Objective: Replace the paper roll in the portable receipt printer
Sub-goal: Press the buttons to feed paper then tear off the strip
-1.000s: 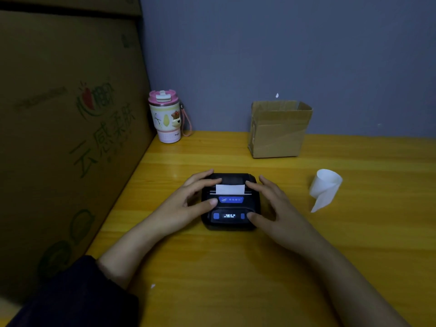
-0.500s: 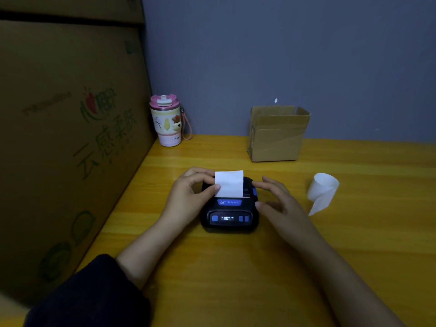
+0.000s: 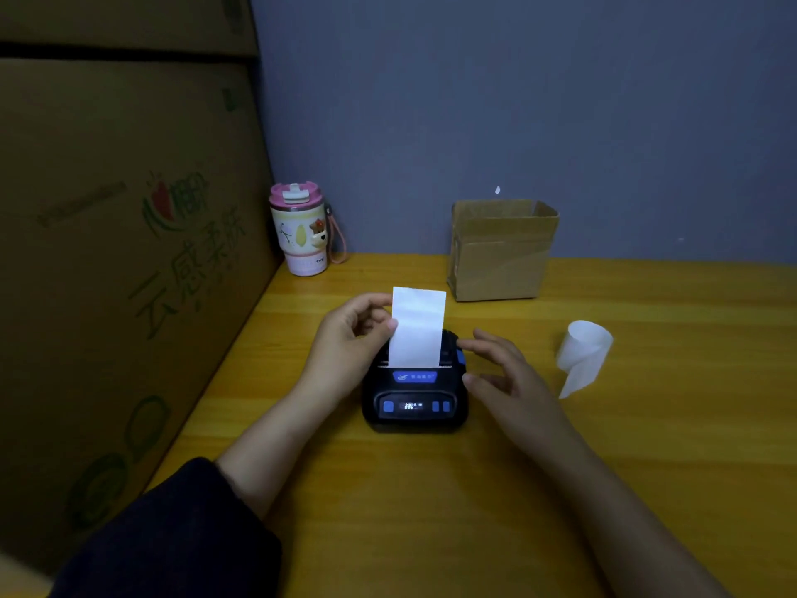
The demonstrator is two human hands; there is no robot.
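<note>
A small black receipt printer with blue buttons and a lit display sits on the wooden table. Its lid is closed, and a white paper strip stands up out of its slot. My left hand pinches the strip's left edge between thumb and fingers. My right hand hovers at the printer's right side with fingers apart, holding nothing. A loose curled piece of white paper lies on the table to the right.
A pink-lidded tumbler stands at the back left by the wall. A small open cardboard box sits behind the printer. A large printed cardboard carton walls off the left side.
The paper strip has grown much longer out of the slot, pulled upward by my left hand. My right hand has lifted off the printer and drifted slightly right.
</note>
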